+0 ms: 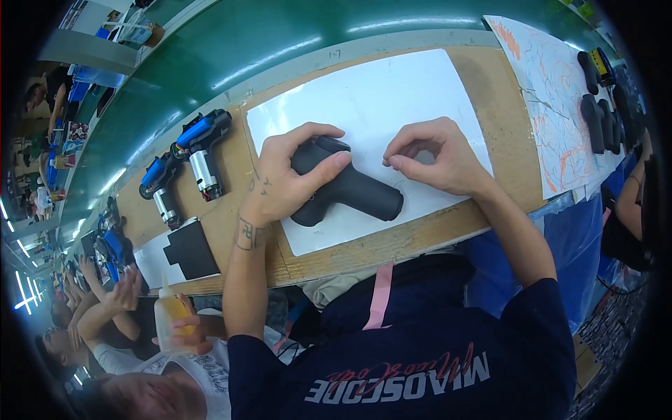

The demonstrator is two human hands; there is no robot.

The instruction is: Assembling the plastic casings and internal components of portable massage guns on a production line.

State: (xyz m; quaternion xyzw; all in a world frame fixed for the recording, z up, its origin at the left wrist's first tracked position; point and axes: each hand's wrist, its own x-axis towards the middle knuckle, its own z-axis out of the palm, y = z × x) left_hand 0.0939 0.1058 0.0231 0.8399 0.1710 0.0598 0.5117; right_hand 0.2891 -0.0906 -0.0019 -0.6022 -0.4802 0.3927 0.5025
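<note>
My left hand (290,171) grips a black pistol-shaped housing (360,192), its thumb and fingers around the round upper end. The housing lies tilted above a white sheet (420,91), its thick stem pointing right and toward me. To the right, apart from the housing, my right hand (444,157) is closed in a pinch, thumb against forefinger. Whatever sits between those fingertips, if anything, is too small to make out.
Two blue-and-black assemblies with silver cylinders (204,171) stand left on the wooden bench (490,91). A black flat piece (192,250) lies nearer me. Several black housings (600,122) rest on a scribbled sheet (553,91) at right. A co-worker at lower left holds a yellowish bottle (171,322).
</note>
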